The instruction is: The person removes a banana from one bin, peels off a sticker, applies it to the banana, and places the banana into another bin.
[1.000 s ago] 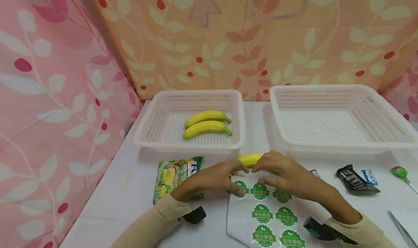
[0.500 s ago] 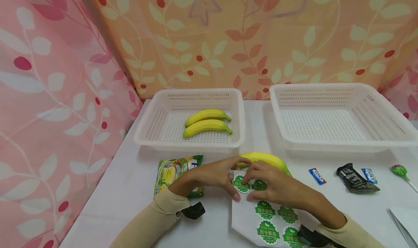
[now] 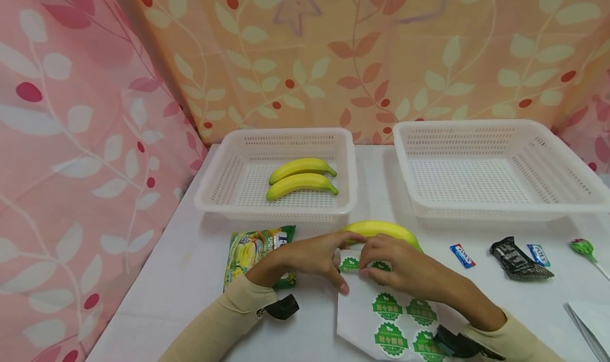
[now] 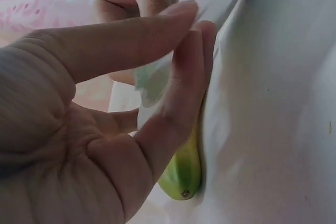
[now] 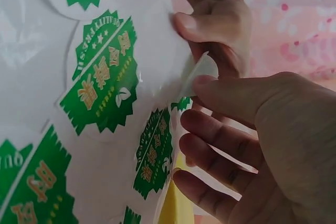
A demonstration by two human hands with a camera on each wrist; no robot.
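Observation:
A white sheet of round green stickers (image 3: 355, 315) lies over the table in front of a yellow banana (image 3: 381, 228). My left hand (image 3: 310, 256) pinches the sheet's upper left edge between thumb and fingers, close to the banana. Beside it, my right hand (image 3: 405, 264) bends over the sheet's upper part. In the right wrist view, the right thumb and a finger pinch the lifted edge of a sticker (image 5: 206, 68), its pale back showing. The left wrist view has the banana's green tip (image 4: 181, 179) below the left fingers.
Two yellow bananas (image 3: 302, 179) lie in the left white basket (image 3: 209, 195); another white basket (image 3: 500, 211) stands at right. A green food packet (image 3: 245, 256) is beside the left hand. Rightward lie small blue wrappers (image 3: 462, 256), a black packet (image 3: 517, 259), a lollipop (image 3: 583, 248) and tweezers (image 3: 586, 330).
My right hand has moved left toward the left hand, uncovering a small wrapper and more of the banana. The sheet has shifted slightly right, and its upper stickers have bent up.

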